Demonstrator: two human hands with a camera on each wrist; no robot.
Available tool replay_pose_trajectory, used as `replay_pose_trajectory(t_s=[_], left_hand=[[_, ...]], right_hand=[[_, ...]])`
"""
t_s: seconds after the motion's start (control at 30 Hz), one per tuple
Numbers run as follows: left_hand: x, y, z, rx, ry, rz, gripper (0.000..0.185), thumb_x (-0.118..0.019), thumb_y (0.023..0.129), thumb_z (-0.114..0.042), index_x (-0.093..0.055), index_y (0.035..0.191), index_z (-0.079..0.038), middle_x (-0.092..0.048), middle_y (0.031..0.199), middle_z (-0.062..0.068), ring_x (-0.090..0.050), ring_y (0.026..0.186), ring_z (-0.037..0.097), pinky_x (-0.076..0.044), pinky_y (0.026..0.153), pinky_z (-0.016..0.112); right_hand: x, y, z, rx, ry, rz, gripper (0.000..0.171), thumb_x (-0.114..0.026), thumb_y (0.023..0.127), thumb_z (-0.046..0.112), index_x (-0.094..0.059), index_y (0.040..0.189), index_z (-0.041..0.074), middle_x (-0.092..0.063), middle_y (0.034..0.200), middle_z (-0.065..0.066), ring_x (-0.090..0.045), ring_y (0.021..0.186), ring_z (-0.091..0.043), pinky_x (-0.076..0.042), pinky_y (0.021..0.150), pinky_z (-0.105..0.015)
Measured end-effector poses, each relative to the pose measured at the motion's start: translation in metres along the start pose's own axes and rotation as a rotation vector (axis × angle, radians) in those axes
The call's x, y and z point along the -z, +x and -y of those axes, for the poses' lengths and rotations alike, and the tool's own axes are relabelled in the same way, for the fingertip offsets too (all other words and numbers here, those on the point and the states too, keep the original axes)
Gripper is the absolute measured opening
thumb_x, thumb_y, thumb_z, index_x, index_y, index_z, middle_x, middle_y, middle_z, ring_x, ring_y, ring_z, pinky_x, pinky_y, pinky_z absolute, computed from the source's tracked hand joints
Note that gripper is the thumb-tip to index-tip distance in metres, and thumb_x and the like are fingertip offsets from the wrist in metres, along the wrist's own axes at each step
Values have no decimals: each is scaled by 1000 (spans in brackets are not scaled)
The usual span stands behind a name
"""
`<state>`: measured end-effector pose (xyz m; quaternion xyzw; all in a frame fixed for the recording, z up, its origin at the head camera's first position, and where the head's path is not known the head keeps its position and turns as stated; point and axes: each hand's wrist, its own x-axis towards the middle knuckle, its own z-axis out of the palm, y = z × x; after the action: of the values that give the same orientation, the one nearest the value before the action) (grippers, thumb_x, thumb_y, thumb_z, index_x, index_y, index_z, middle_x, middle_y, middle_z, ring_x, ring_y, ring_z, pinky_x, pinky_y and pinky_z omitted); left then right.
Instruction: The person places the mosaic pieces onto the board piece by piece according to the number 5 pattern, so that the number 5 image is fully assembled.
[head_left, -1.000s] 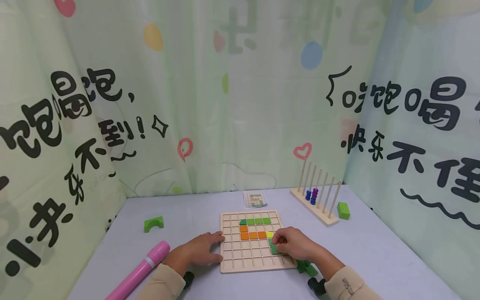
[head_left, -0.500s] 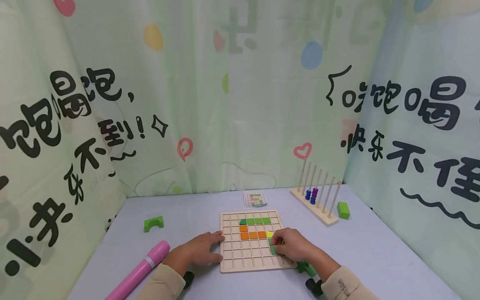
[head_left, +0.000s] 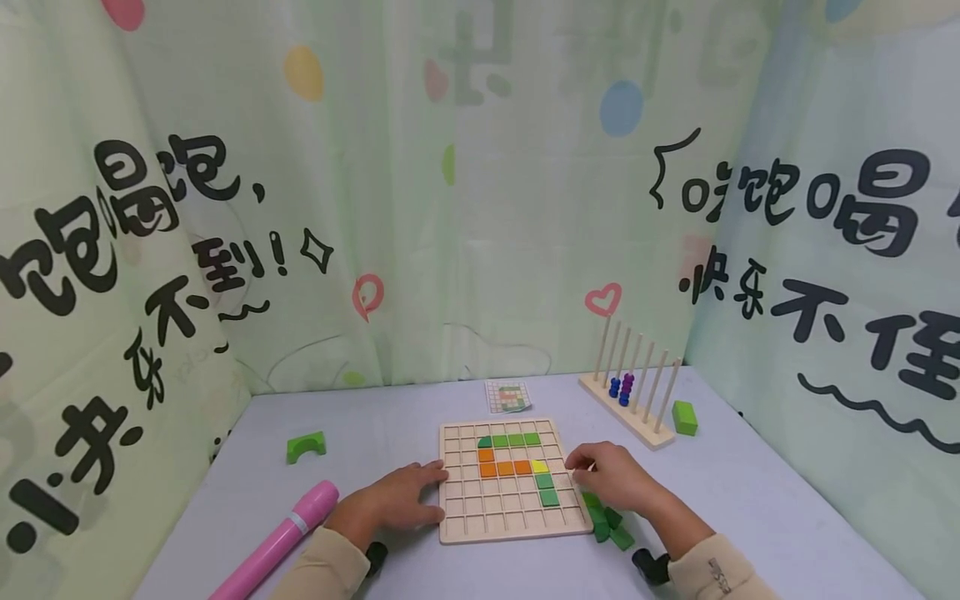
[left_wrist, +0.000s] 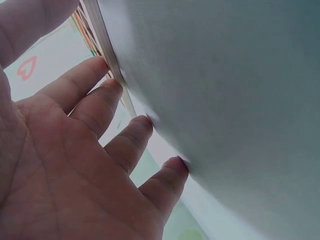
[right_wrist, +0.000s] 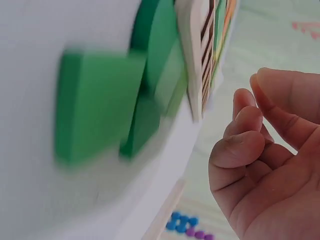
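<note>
1. The square wooden grid board [head_left: 513, 521] lies on the table between the two hands, with the left hand [head_left: 397, 500] flat against its left edge, fingers straight and slightly spread, the fingertips [left_wrist: 112, 84] touching the board's rim.
2. The right hand [head_left: 611, 477] hovers just off the board's right edge, fingers loosely curled and holding nothing; in the right wrist view the curled fingers [right_wrist: 239, 150] stand clear of the board.
3. Two green square tiles [head_left: 547, 489] sit in the grid just left of the right hand's fingertips, below a yellow tile [head_left: 539, 467] that ends a row of orange tiles [head_left: 505, 468].
4. A pile of loose green wooden pieces [head_left: 607, 523] lies on the table just under and behind the right hand, touching the board's near right corner.
5. A second ago the right hand rested on the board, its fingers pinching a green tile over those cells; now the tile sits in the grid and the hand has drawn off to the right. The left hand has not moved.
</note>
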<state>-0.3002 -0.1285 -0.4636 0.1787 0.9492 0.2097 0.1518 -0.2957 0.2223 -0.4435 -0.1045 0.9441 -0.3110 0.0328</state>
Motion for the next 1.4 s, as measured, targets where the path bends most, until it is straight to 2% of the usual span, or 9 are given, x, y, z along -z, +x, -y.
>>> replay_pose_trajectory(t_s=[0.2,0.4,0.57,0.7,0.93,1.4], left_hand=[[-1,1,1,4,-3,0,65,-75,90,-37,-57,149,-18,-44,164,-1,-35,153,39,-32,122,61],[-1,1,1,15,-2,1,65,-75,90,-37,-57,149,-18,-43,164,-1,-35,153,39,-32,122,61],[0,0,1,16,-4,0,65,-75,90,-37,-57,149,-18,-43,164,-1,-34,154,39,-31,122,61],[0,0,2,17,1,-4,65,-75,90,-37,-57,149,-18,-44,164,-1,-35,153,39,-32,121,62],[-2,3,3,22,1,-2,65,-75,90,-39,-57,149,-19,-43,164,-1,-35,153,39,-32,121,63],[-3,4,2,18,5,0,65,-75,90,-39,-56,150,-19,-43,164,-2,-35,153,38,-32,121,62]], right_hand=[[14,-8,-23,-44,-30,-27,9,-69,95,7,-73,103,9,-67,92,1,-57,85,-16,-52,74,-32],[17,-19,-35,-97,-53,37,4,-74,92,9,-73,95,10,-65,84,2,-56,81,-15,-51,74,-32],[13,-27,-36,-140,-107,106,11,-82,85,12,-71,84,12,-63,76,1,-55,74,-15,-48,69,-32],[10,-31,-33,-148,-130,105,16,-85,81,14,-70,81,12,-61,73,0,-55,72,-16,-46,66,-31],[12,-32,-29,-222,-210,106,16,-83,84,19,-69,81,12,-62,74,0,-55,72,-17,-45,64,-32],[8,-30,-29,-187,-120,71,19,-81,75,5,-65,83,11,-59,75,-2,-53,72,-18,-42,63,-31]])
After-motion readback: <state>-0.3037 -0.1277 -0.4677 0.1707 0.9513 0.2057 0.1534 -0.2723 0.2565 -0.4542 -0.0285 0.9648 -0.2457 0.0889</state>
